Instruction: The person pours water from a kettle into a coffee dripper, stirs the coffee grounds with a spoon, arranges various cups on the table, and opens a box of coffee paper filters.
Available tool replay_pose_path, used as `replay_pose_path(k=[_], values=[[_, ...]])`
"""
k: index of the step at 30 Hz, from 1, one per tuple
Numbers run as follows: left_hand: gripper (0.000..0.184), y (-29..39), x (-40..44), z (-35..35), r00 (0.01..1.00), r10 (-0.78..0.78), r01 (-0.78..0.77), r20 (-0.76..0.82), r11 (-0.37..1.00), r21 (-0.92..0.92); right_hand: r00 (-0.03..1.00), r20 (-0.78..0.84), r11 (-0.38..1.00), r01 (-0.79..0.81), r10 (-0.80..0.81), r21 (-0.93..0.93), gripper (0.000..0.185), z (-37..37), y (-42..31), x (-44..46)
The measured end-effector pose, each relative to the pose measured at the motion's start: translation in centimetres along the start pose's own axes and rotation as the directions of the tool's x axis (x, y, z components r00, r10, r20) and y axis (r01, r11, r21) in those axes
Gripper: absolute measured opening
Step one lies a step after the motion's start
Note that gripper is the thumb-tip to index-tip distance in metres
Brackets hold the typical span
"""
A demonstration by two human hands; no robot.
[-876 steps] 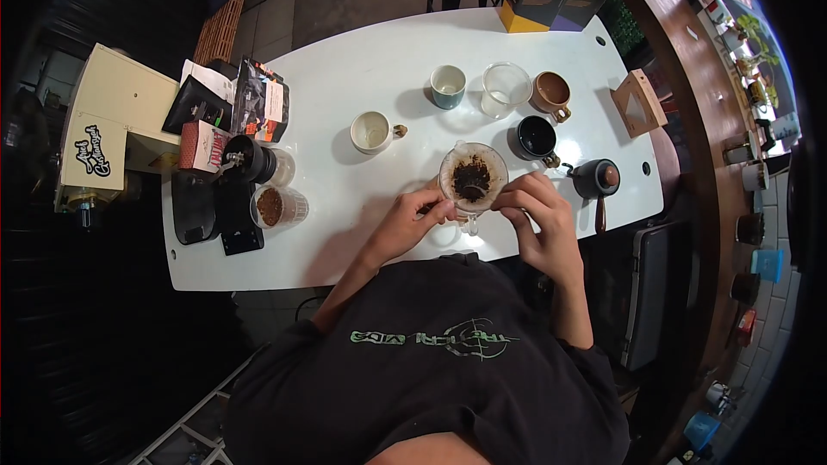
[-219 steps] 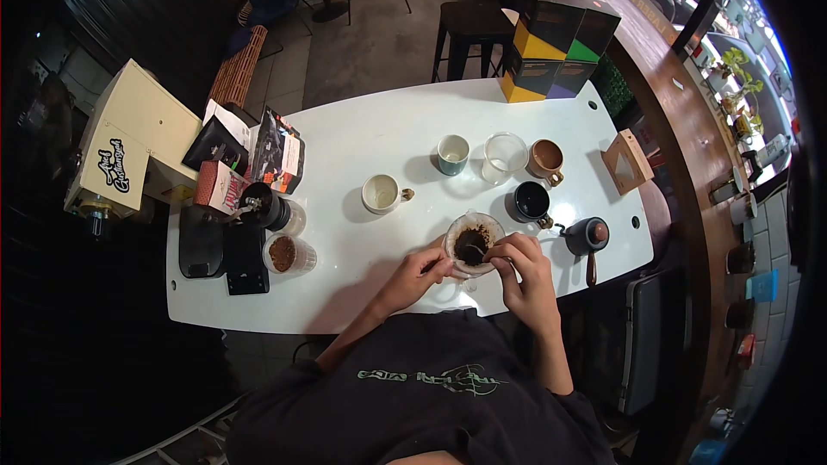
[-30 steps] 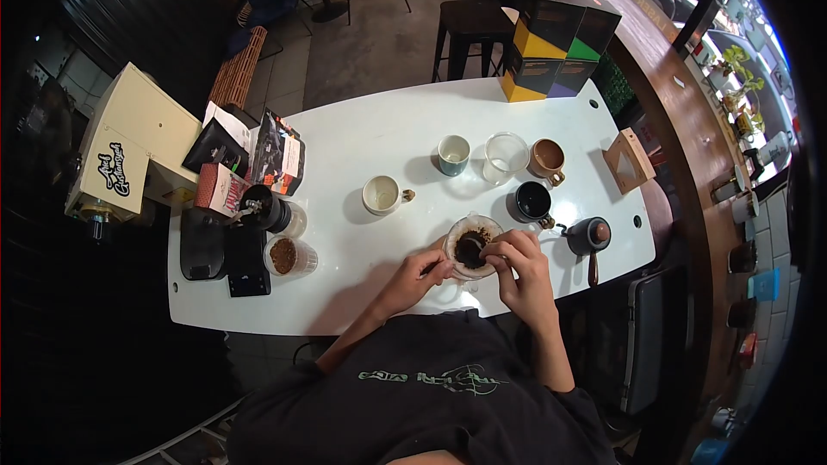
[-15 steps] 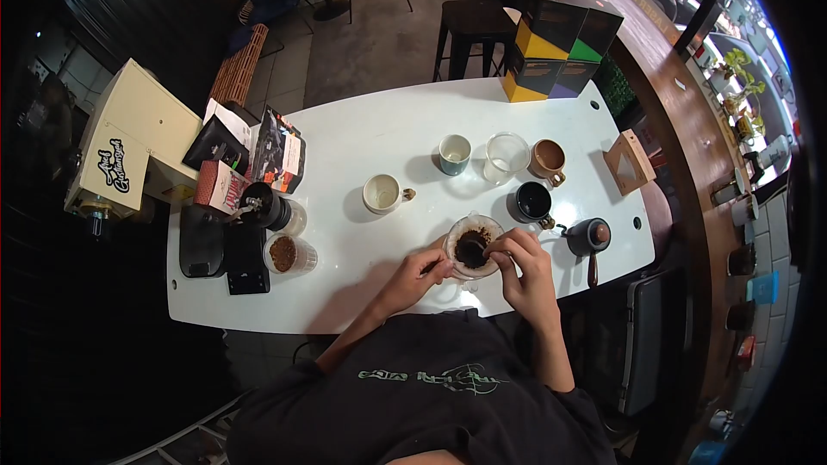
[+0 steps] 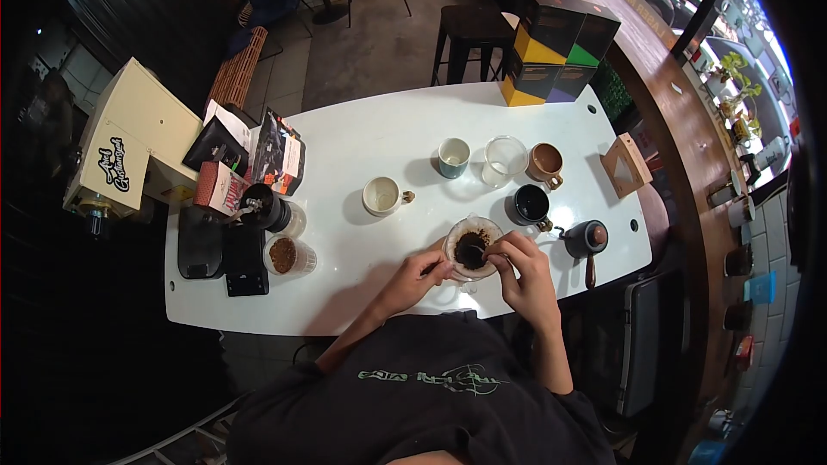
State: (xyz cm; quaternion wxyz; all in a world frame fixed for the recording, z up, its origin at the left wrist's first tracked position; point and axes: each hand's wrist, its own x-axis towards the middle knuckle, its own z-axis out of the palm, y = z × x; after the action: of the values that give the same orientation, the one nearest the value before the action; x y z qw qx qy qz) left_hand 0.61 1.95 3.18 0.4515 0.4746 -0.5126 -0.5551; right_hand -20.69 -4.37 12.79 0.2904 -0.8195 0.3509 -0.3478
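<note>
A glass dripper [image 5: 468, 272] lined with a pale paper filter [image 5: 487, 229] stands near the table's front edge, dark wet coffee grounds [image 5: 470, 250] inside it. My left hand [image 5: 415, 280] pinches the dripper's left rim with closed fingers. Over the right side of the filter, my right hand [image 5: 522, 268] holds a small spoon [image 5: 481, 250] in a pinch, its lower end down in the grounds. Behind the dripper are a cream mug [image 5: 380, 196] and a black cup [image 5: 529, 203]. The dark kettle [image 5: 587, 239] stands right of my right hand.
A green-white cup [image 5: 452, 158], a clear plastic cup [image 5: 504, 161] and a brown mug [image 5: 544, 163] stand farther back. Left are a glass of brown grounds [image 5: 291, 256], a hand grinder [image 5: 263, 207], coffee bags [image 5: 277, 152] and a cream machine [image 5: 129, 142]. Stacked boxes [image 5: 560, 47] stand at the back.
Compared with the oldest frame, the view shows more of the room, and my right hand has gone from the dripper's rim to over the filter. Lately the spoon has shifted slightly in the grounds.
</note>
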Motion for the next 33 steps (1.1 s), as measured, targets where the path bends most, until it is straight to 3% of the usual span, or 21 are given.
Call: replay_pose_path(k=[4,7,16,19,26,33], values=[[0.027,0.2,0.0,0.1,1.000,0.010,-0.010,0.007,1.000,-0.015,0.997,-0.001,0.993,-0.072,0.073,0.093,0.008,0.0,0.0,0.0],[0.027,0.3,-0.1,0.1,1.000,0.006,-0.006,0.006,1.000,-0.013,0.994,0.024,0.993,-0.109,0.108,0.044,0.009,0.1,0.0,0.0],[0.029,-0.1,-0.1,0.0,1.000,0.018,-0.018,0.012,1.000,-0.011,0.995,0.036,0.983,-0.099,0.094,0.152,0.009,-0.2,-0.6,0.0],[0.029,-0.2,0.0,0.0,1.000,0.020,-0.020,0.016,1.000,0.000,0.996,0.045,0.996,-0.081,0.080,0.028,0.009,-0.2,-0.6,0.0],[0.028,-0.3,-0.1,-0.3,0.999,0.033,-0.033,-0.007,0.999,0.012,0.992,0.079,0.987,-0.110,0.101,0.116,0.009,-0.4,-1.1,0.4],[0.026,0.7,-0.2,0.0,0.998,0.043,-0.040,-0.043,0.997,0.063,0.999,-0.034,0.994,0.011,-0.008,0.112,0.009,-1.3,-0.9,0.7]])
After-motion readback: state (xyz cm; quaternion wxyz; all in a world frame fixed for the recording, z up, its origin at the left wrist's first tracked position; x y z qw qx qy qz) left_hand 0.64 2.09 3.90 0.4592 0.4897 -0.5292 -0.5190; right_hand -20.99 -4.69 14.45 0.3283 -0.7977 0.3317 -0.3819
